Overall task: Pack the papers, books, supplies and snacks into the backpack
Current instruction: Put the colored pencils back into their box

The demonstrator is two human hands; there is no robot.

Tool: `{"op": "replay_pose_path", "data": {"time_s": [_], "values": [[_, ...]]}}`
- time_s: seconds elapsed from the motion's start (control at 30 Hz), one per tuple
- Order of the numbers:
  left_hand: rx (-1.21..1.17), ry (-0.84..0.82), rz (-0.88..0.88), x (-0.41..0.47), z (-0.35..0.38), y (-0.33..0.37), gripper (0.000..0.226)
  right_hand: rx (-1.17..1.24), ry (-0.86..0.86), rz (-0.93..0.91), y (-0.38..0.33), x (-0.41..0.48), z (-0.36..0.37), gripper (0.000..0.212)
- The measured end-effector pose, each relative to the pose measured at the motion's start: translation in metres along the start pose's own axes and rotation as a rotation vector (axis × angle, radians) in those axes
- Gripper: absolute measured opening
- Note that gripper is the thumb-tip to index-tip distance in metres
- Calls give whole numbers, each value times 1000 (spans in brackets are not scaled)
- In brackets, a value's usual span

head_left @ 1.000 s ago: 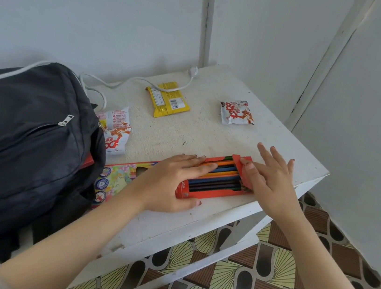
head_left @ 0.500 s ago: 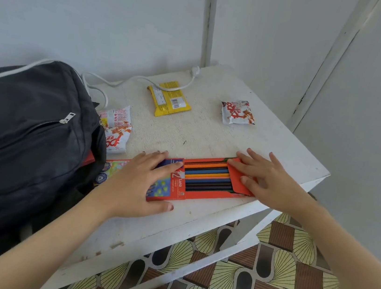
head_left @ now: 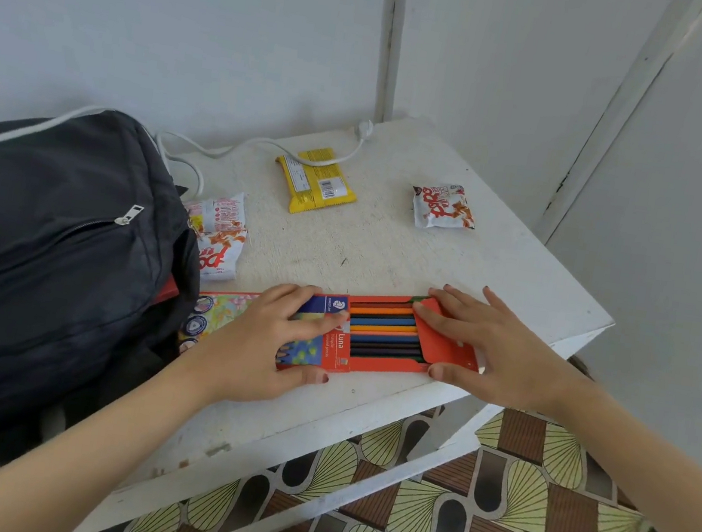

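An orange cardboard box of coloured pencils (head_left: 382, 334) lies on the white bench (head_left: 343, 246) between the hands. The left hand (head_left: 266, 344) clasps its printed sleeve end, thumb on the near edge. The right hand (head_left: 494, 353) presses straight fingers on the opened flap. A black fabric backpack (head_left: 50, 246) sits left of the left hand. Beyond the hands lie a yellow snack wrapper (head_left: 316, 179) and two white-and-red snack packets (head_left: 443, 206).
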State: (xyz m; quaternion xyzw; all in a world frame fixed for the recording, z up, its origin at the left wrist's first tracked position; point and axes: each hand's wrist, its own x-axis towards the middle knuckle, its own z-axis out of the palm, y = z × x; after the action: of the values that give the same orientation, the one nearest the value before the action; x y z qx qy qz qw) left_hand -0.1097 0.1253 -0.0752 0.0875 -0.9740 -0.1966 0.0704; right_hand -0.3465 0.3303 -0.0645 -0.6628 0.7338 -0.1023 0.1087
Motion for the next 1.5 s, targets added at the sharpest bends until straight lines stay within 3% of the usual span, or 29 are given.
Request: {"op": "replay_pose_path", "data": {"time_s": [0.43,0.6,0.93,1.2,1.3,1.5], "values": [[-22,-4,-29,15,3,8,85,-32,-3,25,-13,13,7,88],[4,-11,-36,25,7,14,74,-43,4,32,-19,17,9,86],[34,-8,-34,28,9,16,73,-45,15,23,-26,27,15,87],[35,-50,-62,25,0,10,83,120,33,125,-29,30,15,63],[2,4,-87,19,-1,5,91,206,90,154,-32,30,15,64],[-47,71,-58,19,1,6,71,220,91,152,-33,32,14,70]]}}
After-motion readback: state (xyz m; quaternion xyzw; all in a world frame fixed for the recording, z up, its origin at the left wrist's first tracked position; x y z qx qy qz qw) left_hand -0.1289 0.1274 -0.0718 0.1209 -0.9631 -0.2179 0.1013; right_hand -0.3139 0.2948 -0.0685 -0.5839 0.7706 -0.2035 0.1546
